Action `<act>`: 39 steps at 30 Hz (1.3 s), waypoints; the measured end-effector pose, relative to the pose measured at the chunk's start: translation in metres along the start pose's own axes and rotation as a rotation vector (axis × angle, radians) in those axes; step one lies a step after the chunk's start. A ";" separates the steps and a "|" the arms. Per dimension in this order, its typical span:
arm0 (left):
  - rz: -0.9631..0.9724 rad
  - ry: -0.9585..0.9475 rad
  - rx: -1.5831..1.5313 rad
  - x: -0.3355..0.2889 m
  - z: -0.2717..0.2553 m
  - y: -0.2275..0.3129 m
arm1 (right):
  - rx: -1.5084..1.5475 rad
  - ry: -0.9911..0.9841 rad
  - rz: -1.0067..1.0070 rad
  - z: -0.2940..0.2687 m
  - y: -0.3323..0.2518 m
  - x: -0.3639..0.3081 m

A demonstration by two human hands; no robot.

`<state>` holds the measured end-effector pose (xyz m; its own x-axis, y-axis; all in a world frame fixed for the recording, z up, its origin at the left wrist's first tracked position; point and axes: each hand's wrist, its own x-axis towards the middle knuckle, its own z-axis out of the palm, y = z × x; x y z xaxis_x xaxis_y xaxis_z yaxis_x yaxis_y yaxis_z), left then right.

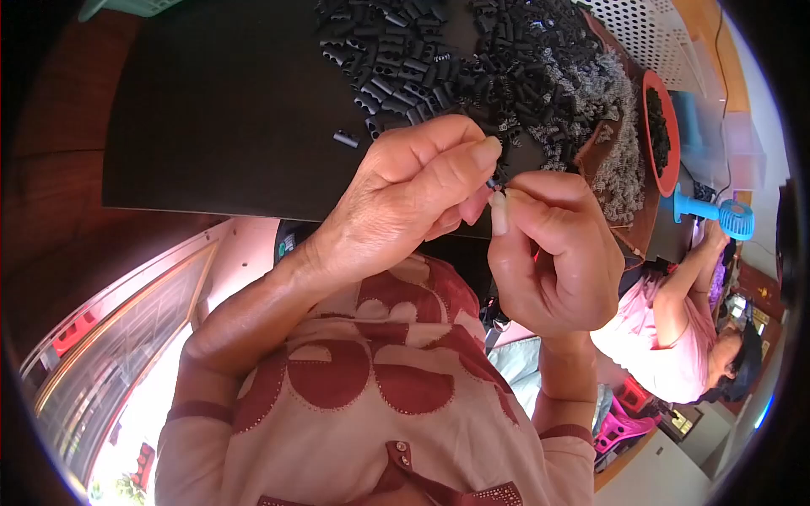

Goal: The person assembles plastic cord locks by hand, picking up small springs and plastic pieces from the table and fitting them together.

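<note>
My left hand (405, 190) and my right hand (557, 249) meet fingertip to fingertip over the near edge of the dark table (202, 126). Each is closed in a pinch. Between them a tiny dark piece (492, 182) just shows; the fingers cover most of it, so its kind cannot be told. Beyond my left hand lie many small black plastic pieces with holes (392, 80), resembling cord-lock parts. One loose black piece (346, 137) rests apart on their left. Past my right hand spreads a heap of small silvery-grey coil springs (620, 173), mixed with black parts on its left.
An orange-red bowl (650, 88) of dark bits stands right of the springs, near a blue handheld fan (736, 219). Behind is a white perforated basket (645, 38). A pale green container (131, 7) is at the far left. Another person (666, 337) sits at the right.
</note>
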<state>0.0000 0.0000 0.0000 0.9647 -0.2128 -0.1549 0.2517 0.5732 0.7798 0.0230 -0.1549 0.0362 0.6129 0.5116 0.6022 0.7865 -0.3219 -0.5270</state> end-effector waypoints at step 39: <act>0.110 -0.154 -0.055 -0.001 -0.003 -0.005 | 0.251 -0.389 0.206 -0.024 0.020 0.029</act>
<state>-0.0020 -0.0004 -0.0061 0.9646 -0.2624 0.0270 0.1535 0.6414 0.7517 0.0586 -0.1659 0.0571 0.6421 0.7320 0.2277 0.5805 -0.2704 -0.7680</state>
